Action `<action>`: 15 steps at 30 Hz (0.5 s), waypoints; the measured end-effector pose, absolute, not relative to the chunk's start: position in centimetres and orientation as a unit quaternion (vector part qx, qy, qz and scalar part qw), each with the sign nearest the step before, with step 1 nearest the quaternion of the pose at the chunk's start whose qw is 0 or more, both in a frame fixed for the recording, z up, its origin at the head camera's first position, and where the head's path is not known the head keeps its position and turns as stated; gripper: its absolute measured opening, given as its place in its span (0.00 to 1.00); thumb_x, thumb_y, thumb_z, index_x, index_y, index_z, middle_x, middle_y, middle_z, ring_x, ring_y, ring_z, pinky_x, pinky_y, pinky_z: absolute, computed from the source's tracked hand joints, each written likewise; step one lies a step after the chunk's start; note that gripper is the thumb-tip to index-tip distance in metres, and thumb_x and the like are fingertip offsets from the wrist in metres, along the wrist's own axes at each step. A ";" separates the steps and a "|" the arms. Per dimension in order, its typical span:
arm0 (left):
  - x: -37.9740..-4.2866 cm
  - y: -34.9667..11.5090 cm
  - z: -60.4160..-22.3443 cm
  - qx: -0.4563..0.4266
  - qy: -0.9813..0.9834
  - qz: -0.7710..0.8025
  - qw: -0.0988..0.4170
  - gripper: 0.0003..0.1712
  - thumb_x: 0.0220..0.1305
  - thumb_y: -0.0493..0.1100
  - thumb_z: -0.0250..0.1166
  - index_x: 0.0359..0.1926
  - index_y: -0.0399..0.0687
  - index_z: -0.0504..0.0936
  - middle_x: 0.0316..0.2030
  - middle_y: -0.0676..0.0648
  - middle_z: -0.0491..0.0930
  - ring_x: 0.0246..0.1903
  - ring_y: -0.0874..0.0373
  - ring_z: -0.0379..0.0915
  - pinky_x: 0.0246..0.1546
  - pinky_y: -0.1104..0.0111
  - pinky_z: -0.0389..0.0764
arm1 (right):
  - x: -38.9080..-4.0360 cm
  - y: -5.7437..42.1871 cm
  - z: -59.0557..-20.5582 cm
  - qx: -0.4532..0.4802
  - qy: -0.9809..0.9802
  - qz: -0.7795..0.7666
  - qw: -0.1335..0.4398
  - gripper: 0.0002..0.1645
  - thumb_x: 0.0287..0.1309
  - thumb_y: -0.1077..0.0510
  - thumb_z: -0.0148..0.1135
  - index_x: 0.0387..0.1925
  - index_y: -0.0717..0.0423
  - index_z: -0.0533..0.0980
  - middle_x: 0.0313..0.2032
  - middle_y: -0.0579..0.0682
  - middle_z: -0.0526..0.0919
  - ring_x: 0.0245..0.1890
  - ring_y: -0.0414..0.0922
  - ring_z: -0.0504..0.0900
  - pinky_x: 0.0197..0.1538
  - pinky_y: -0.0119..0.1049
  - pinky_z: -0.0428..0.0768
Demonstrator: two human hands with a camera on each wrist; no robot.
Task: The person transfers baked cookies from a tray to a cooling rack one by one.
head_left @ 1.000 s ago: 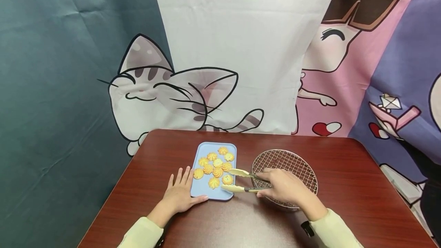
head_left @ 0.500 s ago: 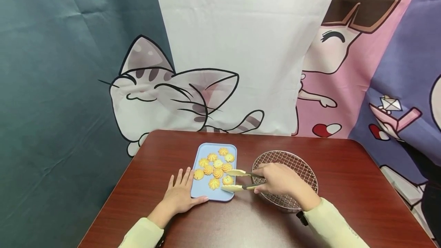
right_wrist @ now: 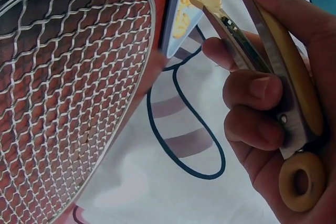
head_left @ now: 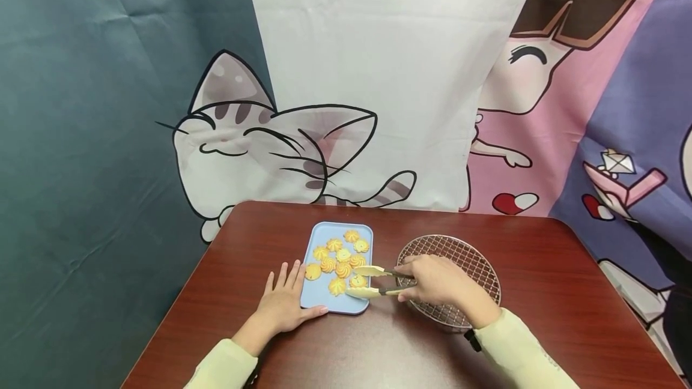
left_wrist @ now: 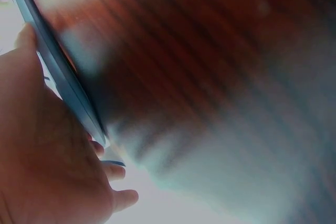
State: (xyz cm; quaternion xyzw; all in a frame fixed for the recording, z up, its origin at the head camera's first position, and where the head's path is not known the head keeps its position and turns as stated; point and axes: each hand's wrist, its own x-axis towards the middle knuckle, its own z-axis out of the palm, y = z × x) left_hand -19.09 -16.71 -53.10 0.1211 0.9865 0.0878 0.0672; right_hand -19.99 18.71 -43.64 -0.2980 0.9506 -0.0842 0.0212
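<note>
My right hand (head_left: 440,281) grips a pair of tongs (right_wrist: 286,72) with cream-coloured tips and a ring at the handle end. In the head view the tips reach over the right edge of a blue tray (head_left: 330,305), one on each side of a cookie (head_left: 358,281) near its lower right corner. Several more golden piped cookies (head_left: 343,269) lie on the tray. Spread flat beside the tray's left edge is my left hand (head_left: 281,305), its fingers straight, fingertips and thumb right at the rim. The left wrist view shows the tray's side (left_wrist: 63,72) against that hand.
A round wire-mesh rack (head_left: 476,269) stands right of the tray, partly under my right hand and forearm. Both sit on a reddish-brown wooden table (head_left: 303,356). Behind the table hangs a cloth backdrop (head_left: 367,65) with cartoon figures.
My right hand has moved slightly left and up with the tongs, and the tips have drawn closer together around the cookie. The left hand and tray have kept their places.
</note>
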 end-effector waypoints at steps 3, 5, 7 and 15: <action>-19.2 -16.8 -53.0 0.121 0.987 0.085 0.067 0.69 0.54 0.86 0.51 0.81 0.43 0.49 0.80 0.40 0.46 0.79 0.37 0.38 0.74 0.39 0.41 | -20.1 18.7 -43.7 -0.304 0.949 -0.086 0.018 0.34 0.49 0.38 0.76 0.57 0.46 0.84 0.48 0.41 0.85 0.37 0.39 0.82 0.39 0.42 0.83; -19.2 -16.8 -53.0 0.121 0.987 0.085 0.066 0.69 0.54 0.86 0.51 0.81 0.43 0.49 0.80 0.40 0.46 0.78 0.37 0.38 0.74 0.39 0.41 | -20.1 18.7 -43.7 -0.309 0.947 -0.087 0.014 0.32 0.50 0.39 0.76 0.56 0.46 0.84 0.48 0.41 0.85 0.38 0.40 0.82 0.39 0.43 0.83; -19.1 -16.8 -52.9 0.121 0.986 0.088 0.067 0.69 0.54 0.86 0.52 0.81 0.43 0.49 0.80 0.40 0.46 0.78 0.37 0.38 0.74 0.39 0.41 | -20.0 18.8 -43.9 -0.311 0.946 -0.087 0.009 0.32 0.51 0.39 0.76 0.56 0.47 0.84 0.48 0.42 0.86 0.38 0.41 0.83 0.40 0.43 0.84; -19.0 -16.7 -52.8 0.120 0.986 0.087 0.073 0.69 0.54 0.86 0.51 0.80 0.43 0.49 0.80 0.40 0.46 0.79 0.37 0.37 0.74 0.39 0.41 | -19.6 19.4 -44.9 -0.320 0.942 -0.102 -0.012 0.32 0.52 0.40 0.75 0.57 0.48 0.84 0.51 0.45 0.87 0.37 0.40 0.85 0.42 0.42 0.85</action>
